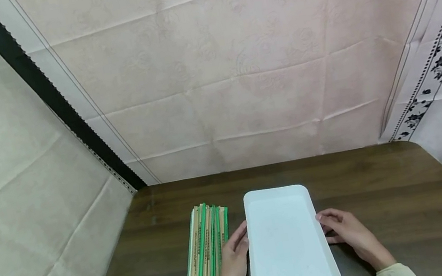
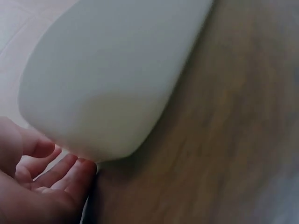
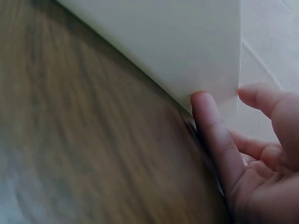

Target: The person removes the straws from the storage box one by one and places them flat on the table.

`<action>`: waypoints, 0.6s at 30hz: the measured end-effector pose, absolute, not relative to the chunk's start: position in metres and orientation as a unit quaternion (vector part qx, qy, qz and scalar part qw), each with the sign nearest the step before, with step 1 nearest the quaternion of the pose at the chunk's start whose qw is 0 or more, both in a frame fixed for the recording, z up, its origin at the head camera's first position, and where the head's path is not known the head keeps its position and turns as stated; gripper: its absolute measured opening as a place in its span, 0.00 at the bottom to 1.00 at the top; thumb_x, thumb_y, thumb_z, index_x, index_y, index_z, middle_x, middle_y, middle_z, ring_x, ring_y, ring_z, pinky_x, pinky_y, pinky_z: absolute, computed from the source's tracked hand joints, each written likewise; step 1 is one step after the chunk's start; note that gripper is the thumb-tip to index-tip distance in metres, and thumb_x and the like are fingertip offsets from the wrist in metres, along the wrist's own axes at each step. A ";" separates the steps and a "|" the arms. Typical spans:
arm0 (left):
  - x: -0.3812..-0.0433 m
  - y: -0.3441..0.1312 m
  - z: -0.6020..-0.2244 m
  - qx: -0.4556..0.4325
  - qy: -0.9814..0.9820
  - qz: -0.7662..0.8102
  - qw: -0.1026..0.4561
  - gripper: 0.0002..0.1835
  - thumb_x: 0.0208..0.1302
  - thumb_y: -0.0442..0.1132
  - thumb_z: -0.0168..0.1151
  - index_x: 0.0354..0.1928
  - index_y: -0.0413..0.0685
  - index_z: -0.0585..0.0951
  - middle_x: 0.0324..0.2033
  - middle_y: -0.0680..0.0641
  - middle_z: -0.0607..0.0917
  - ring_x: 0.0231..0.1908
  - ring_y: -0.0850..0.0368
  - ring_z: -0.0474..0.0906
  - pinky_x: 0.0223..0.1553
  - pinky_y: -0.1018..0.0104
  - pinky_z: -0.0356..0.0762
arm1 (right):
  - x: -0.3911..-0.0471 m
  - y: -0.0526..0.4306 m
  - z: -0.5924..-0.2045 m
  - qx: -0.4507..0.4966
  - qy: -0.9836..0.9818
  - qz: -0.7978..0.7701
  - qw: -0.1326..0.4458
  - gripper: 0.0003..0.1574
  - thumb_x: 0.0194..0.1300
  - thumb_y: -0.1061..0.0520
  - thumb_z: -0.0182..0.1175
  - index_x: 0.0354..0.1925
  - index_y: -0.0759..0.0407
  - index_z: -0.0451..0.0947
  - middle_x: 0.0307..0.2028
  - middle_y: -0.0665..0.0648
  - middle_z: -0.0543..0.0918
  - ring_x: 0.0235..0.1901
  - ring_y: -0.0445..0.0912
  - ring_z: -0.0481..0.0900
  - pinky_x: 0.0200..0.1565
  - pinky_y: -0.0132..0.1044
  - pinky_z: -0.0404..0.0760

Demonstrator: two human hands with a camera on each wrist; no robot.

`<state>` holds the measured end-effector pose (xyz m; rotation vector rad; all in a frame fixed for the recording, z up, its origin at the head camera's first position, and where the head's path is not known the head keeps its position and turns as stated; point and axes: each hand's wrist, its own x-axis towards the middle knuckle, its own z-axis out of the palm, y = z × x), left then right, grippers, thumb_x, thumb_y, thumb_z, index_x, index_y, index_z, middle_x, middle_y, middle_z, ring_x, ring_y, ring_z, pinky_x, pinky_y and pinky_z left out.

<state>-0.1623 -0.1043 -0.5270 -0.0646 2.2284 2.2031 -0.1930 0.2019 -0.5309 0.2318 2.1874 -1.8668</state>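
A white rectangular tray [image 1: 287, 244] with rounded corners and a low rim is between my two hands at the front of the table, its inside facing up with nothing in it. At its left long edge, my left hand [image 1: 233, 264] holds the rim; thumb and fingertips [image 2: 84, 163] meet the tray's side in the left wrist view. On the opposite edge my right hand [image 1: 348, 229] grips the rim between thumb and fingers, one finger [image 3: 203, 105] lying against the side. A stack of long, thin green and cream pieces [image 1: 206, 254] lies just left of my left hand.
The brown wood-grain table [image 1: 389, 187] has rounded far corners. Pale cloth [image 1: 255, 53] hangs behind it and on both sides, with a black band at the left and a floral border at the right.
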 end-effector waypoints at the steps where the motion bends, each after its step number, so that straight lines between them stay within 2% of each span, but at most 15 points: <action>1: -0.163 -0.102 -0.527 -0.021 0.715 0.699 0.000 0.22 0.82 0.30 0.50 0.74 0.40 0.74 0.70 0.37 0.77 0.71 0.43 0.72 0.68 0.55 0.75 | -0.193 0.203 -0.530 0.080 0.753 -0.640 0.129 0.30 0.81 0.47 0.59 0.64 0.71 0.75 0.42 0.58 0.85 0.42 0.49 0.83 0.43 0.43 0.90; 7: -0.158 -0.093 -0.529 -0.013 0.752 0.659 -0.010 0.23 0.84 0.33 0.48 0.75 0.44 0.73 0.70 0.38 0.77 0.71 0.43 0.73 0.64 0.57 0.78 | -0.187 0.207 -0.529 0.092 0.752 -0.640 0.129 0.28 0.81 0.48 0.58 0.64 0.71 0.75 0.42 0.58 0.86 0.42 0.49 0.83 0.42 0.43 0.89; 18: -0.139 -0.112 -0.530 -0.039 0.746 0.665 0.007 0.23 0.83 0.31 0.49 0.75 0.42 0.72 0.72 0.35 0.75 0.72 0.40 0.71 0.64 0.59 0.78 | -0.179 0.186 -0.540 0.095 0.749 -0.648 0.099 0.24 0.79 0.50 0.62 0.59 0.69 0.79 0.42 0.57 0.87 0.43 0.48 0.83 0.40 0.42 0.89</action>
